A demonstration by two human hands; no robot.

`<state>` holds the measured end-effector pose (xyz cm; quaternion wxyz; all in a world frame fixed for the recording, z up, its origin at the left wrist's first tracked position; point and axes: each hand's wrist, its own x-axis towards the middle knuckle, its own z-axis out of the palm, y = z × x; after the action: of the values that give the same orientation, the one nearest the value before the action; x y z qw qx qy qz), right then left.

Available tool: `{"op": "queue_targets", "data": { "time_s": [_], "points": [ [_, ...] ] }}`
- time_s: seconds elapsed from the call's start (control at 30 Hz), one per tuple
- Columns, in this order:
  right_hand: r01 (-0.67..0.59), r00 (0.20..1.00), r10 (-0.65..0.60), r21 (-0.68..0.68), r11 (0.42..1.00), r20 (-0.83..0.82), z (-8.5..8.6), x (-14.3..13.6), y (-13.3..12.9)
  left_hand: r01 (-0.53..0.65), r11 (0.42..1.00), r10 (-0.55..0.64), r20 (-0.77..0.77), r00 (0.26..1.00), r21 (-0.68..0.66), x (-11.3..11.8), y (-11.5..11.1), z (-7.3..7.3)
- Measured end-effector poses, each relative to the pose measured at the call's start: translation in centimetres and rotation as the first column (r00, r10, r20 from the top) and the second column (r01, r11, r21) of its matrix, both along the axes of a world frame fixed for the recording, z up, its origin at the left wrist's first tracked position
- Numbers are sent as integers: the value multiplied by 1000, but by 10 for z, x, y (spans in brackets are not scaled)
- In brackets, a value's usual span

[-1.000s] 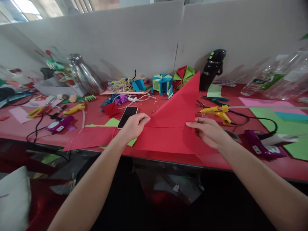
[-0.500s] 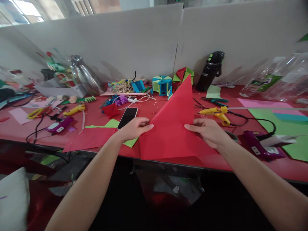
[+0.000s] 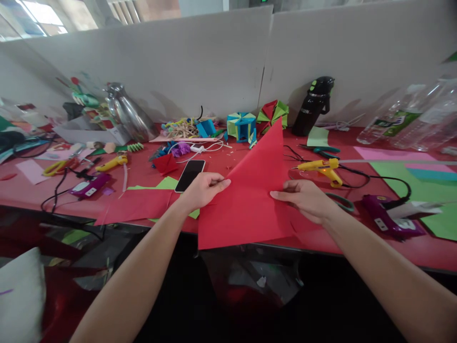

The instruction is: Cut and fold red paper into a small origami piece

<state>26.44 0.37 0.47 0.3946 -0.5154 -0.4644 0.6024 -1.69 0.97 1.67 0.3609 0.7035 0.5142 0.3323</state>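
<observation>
A large red sheet of paper (image 3: 246, 205) is held up over the table's front edge, its top running to a point and its lower corner hanging past the edge. My left hand (image 3: 207, 188) pinches its left side between thumb and fingers. On the right side, my right hand (image 3: 307, 197) grips it the same way, thumb on the near face. Part of the fingers of each hand is hidden behind the paper. Beside my left hand lies a smartphone (image 3: 190, 175). A yellow glue gun (image 3: 319, 166) rests just beyond my right hand, with scissors (image 3: 341, 202) close to the wrist.
Red paper (image 3: 135, 206) and green sheets lie at left. Folded paper models (image 3: 241, 126), a black bottle (image 3: 313, 105) and a steel jug (image 3: 128, 112) stand along the partition. Purple power strips (image 3: 391, 216) with cords and plastic bottles (image 3: 421, 119) are at right.
The red paper has come lower and nearer to me, its bottom corner now further over the table edge. My right hand has slid slightly down; both hands keep hold of it.
</observation>
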Motion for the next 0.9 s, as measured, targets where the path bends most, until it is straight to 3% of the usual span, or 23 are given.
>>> {"op": "queue_targets", "data": {
  "time_s": [0.23, 0.27, 0.33, 0.37, 0.4, 0.43, 0.5, 0.57, 0.63, 0.73, 0.9],
  "points": [
    [-163, 974, 163, -14, 986, 156, -9, 3, 1, -10, 1000, 11, -65, 998, 7, -4, 1, -1],
    [-147, 969, 138, 28, 989, 204, -8, 6, 1, 1, 1000, -1, -80, 997, -1, -5, 1, 0],
    [-21, 944, -64, 254, 967, 323, -4, 12, 1, 39, 999, -43, -114, 992, -36, -6, -1, 3],
    [45, 906, -214, 421, 906, 364, 1, 15, 0, 66, 996, -75, -136, 988, -66, -6, -3, 6],
    [62, 854, -350, 592, 804, 386, 7, 16, -3, 98, 990, -113, -157, 981, -99, -4, -6, 8],
    [-5, 815, -405, 705, 709, 414, 14, 16, -6, 135, 982, -158, -183, 970, -135, -1, -9, 11],
    [-269, 773, -358, 780, 565, 525, 30, 10, -17, 225, 956, -265, -221, 939, -191, 9, -17, 17],
    [-587, 674, -124, 629, 509, 728, 41, -1, -29, 351, 913, -397, -246, 884, -210, 22, -26, 21],
    [-762, 500, 86, 390, 518, 862, 45, -13, -39, 430, 877, -476, -263, 839, -214, 33, -34, 23],
    [-804, 389, 315, 152, 575, 866, 40, -23, -44, 502, 831, -553, -263, 790, -241, 42, -40, 22],
    [-799, 398, 401, 98, 593, 825, 30, -22, -37, 525, 822, -569, -296, 767, -219, 31, -35, 19]
  ]
}}
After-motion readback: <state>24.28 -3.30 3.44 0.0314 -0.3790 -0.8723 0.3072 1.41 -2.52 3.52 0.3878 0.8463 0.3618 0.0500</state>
